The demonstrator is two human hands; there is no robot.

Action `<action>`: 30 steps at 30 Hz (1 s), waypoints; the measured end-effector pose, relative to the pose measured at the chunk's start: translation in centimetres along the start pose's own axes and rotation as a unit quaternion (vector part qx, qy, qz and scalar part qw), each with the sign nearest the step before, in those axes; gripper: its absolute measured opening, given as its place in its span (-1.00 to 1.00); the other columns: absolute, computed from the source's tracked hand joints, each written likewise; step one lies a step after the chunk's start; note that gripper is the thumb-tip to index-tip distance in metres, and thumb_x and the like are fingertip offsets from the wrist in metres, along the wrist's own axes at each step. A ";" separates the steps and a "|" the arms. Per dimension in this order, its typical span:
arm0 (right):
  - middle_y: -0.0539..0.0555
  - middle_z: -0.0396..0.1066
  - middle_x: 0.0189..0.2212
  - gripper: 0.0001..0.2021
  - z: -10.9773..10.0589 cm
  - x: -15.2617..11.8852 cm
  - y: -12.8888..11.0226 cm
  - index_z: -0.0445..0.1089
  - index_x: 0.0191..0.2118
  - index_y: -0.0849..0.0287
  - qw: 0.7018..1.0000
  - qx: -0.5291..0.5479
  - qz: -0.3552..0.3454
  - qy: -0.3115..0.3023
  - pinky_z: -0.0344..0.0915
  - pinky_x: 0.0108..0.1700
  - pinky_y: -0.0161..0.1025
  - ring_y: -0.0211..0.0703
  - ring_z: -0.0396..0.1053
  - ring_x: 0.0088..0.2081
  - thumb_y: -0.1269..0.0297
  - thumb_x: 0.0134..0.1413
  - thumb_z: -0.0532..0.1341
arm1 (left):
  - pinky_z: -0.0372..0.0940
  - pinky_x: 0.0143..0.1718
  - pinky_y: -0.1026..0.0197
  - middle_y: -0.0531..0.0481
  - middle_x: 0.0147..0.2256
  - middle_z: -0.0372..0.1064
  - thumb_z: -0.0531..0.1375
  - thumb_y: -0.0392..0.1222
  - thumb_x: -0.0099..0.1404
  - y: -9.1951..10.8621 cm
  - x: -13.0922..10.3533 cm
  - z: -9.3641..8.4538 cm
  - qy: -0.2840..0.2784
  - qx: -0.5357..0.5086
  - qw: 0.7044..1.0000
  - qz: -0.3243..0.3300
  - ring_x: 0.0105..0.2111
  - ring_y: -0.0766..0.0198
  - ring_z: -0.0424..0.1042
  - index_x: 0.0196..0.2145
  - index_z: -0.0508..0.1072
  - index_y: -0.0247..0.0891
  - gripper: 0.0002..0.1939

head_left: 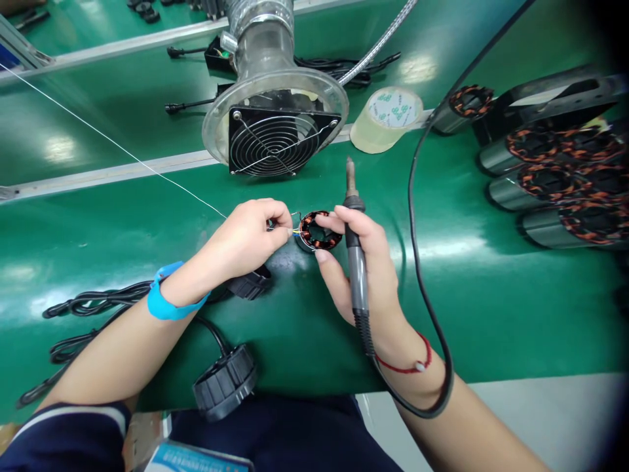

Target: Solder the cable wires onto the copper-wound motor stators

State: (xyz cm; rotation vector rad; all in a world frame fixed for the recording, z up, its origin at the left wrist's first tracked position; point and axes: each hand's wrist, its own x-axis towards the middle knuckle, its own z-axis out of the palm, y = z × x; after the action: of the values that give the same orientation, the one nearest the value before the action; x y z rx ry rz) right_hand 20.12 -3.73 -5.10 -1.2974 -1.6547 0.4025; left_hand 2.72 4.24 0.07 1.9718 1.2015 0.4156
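Note:
My left hand (258,236), a blue band on its wrist, is closed in a pinch on thin coloured wires (295,232) at the left rim of a motor stator (322,244). A fine silvery wire (187,190) runs from the upper left to this hand; whether the fingers grip it is hidden. My right hand (368,262) holds a soldering iron (358,269) against the palm, its tip pointing up and away from the stator. The thumb and a finger of that hand touch the stator, which has copper windings and sits on the green bench.
A fume extractor fan (275,141) stands behind the hands, beside a tape roll (388,118). Several stators (545,190) are lined up at right. Black cables (103,301) and a ribbed black cap (226,380) lie at left. The iron's cord (413,216) loops round my right wrist.

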 end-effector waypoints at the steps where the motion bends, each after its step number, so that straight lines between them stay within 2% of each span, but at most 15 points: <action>1: 0.10 0.47 -0.01 -0.48 0.0 0.0 0.0 0.14 0.21 -0.02 1.000 0.001 -0.002 -0.007 0.30 0.11 0.12 0.03 0.39 0.07 0.36 0.14 0.20 | 0.13 -0.37 0.25 0.08 -0.45 0.37 0.14 -0.34 0.16 0.0 0.0 0.0 0.000 0.001 1.000 -0.002 -0.46 0.37 0.25 -0.49 0.41 -0.30 -0.90; 6: 0.07 0.50 -0.10 -0.54 0.3 0.0 -0.1 0.17 0.18 -0.01 1.000 0.007 0.001 -0.022 0.31 0.08 0.09 0.00 0.45 0.00 0.37 0.17 0.18 | 0.12 -0.41 0.26 0.08 -0.45 0.38 0.15 -0.30 0.17 -0.1 -0.1 0.0 0.000 -0.002 1.000 -0.009 -0.47 0.38 0.24 -0.49 0.43 -0.29 -0.89; 11: 0.02 0.50 -0.22 -0.53 0.8 0.0 -0.1 0.17 0.16 -0.04 0.999 -0.013 0.025 0.025 0.32 0.01 0.06 -0.04 0.46 -0.13 0.36 0.15 0.21 | 0.09 -0.47 0.28 0.10 -0.52 0.33 0.16 -0.28 0.15 0.0 0.0 0.0 -0.010 -0.040 0.999 -0.027 -0.53 0.40 0.18 -0.49 0.43 -0.30 -0.90; 14: -0.02 0.49 -0.30 -0.53 1.4 0.3 -0.3 0.19 0.14 -0.01 0.998 -0.047 0.026 0.026 0.30 -0.02 0.04 -0.05 0.44 -0.20 0.39 0.13 0.21 | 0.08 -0.48 0.28 0.11 -0.54 0.31 0.15 -0.28 0.14 0.2 0.0 -0.1 -0.018 -0.054 0.998 -0.032 -0.54 0.40 0.17 -0.50 0.42 -0.30 -0.90; 20: -0.04 0.48 -0.32 -0.57 1.9 0.8 -0.8 0.20 0.12 -0.01 0.999 -0.025 -0.004 0.040 0.29 -0.01 -0.01 -0.10 0.45 -0.21 0.42 0.15 0.15 | 0.11 -0.45 0.27 0.06 -0.46 0.35 0.09 -0.28 0.20 0.5 -0.5 0.0 -0.002 -0.025 0.999 -0.019 -0.46 0.35 0.24 -0.45 0.39 -0.28 -0.88; 25: -0.03 0.44 -0.29 -0.55 2.1 0.9 -0.4 0.16 0.15 -0.01 0.998 0.016 0.037 0.043 0.32 0.02 0.04 -0.09 0.46 -0.19 0.41 0.14 0.15 | 0.12 -0.45 0.28 0.07 -0.48 0.32 0.11 -0.23 0.25 0.7 -1.1 -0.1 0.017 -0.025 1.000 -0.009 -0.47 0.34 0.27 -0.43 0.35 -0.26 -0.89; 30: -0.02 0.44 -0.26 -0.54 2.3 0.8 -0.2 0.16 0.15 0.01 0.996 0.068 0.047 0.045 0.36 0.01 0.01 -0.11 0.46 -0.15 0.40 0.13 0.17 | 0.21 -0.33 0.24 0.04 -0.39 0.37 0.13 -0.26 0.27 1.1 -1.5 -0.2 0.030 0.010 0.999 0.025 -0.38 0.31 0.34 -0.43 0.41 -0.27 -0.87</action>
State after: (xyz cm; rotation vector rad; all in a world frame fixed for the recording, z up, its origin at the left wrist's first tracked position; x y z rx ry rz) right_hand 18.15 -2.42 -5.71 -1.2754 -1.4703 0.4980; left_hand 2.51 2.80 1.19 2.0224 1.1988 0.4928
